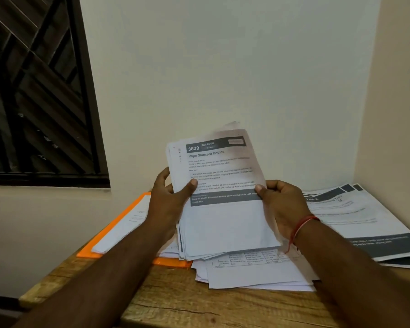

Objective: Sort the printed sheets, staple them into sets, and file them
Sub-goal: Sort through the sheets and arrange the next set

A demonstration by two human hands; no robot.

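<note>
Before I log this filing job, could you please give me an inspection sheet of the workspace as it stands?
Surface: wooden table, near edge bare.
Job's things: stack of sheets held up, top page headed 3639; loose sheets lying beneath; orange folder at left, bearing sheets; another pile at right; no stapler seen.
Clutter: nothing seen.
Grippers: left hand and right hand each grip one side of the stack, thumbs in front.
Cables: nothing seen.
Surroundings: barred window at left; pale wall forming a corner.

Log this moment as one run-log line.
stage: sorting | left hand: grips held stack | right hand: pinches its right edge | orange folder: on table, left | loose sheets: beneath stack
</note>
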